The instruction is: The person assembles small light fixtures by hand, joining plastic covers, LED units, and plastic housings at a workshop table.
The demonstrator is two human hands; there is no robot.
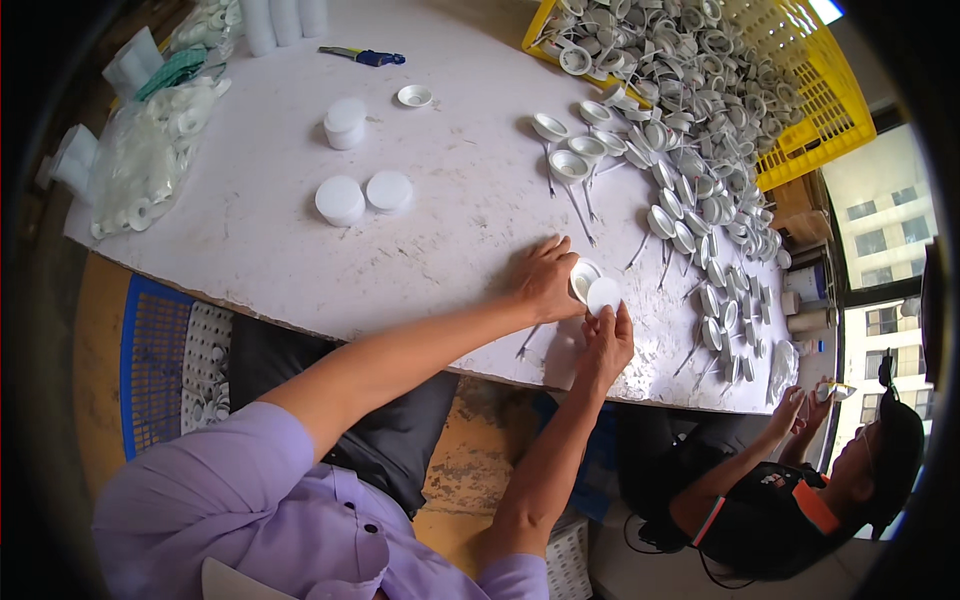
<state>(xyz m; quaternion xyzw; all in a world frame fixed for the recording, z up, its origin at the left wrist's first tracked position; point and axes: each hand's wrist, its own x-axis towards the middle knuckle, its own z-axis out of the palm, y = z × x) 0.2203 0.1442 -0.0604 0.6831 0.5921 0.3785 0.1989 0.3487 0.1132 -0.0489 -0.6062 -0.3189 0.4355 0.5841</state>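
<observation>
Over the near part of the white table (pixel 450 200), my left hand (pixel 547 283) grips a small white round lamp housing (pixel 581 274), tilted on its side. A thin wire (pixel 528 341) hangs below that hand. Between the thumb and fingers of my right hand (pixel 608 345) is a flat white disc (pixel 604 294), held right in front of the housing and partly covering it. Whether disc and housing touch, I cannot tell. To the right lie several similar housings (pixel 569 167) with wires trailing from them.
Stacks of white discs (pixel 340 202) stand left of centre, near a lone white ring (pixel 414 95) and a blue-handled cutter (pixel 365 56). A yellow crate (pixel 815 120) spills housings at the far right. Bagged white parts (pixel 150 160) lie at left. Another person (pixel 800 480) works at the right.
</observation>
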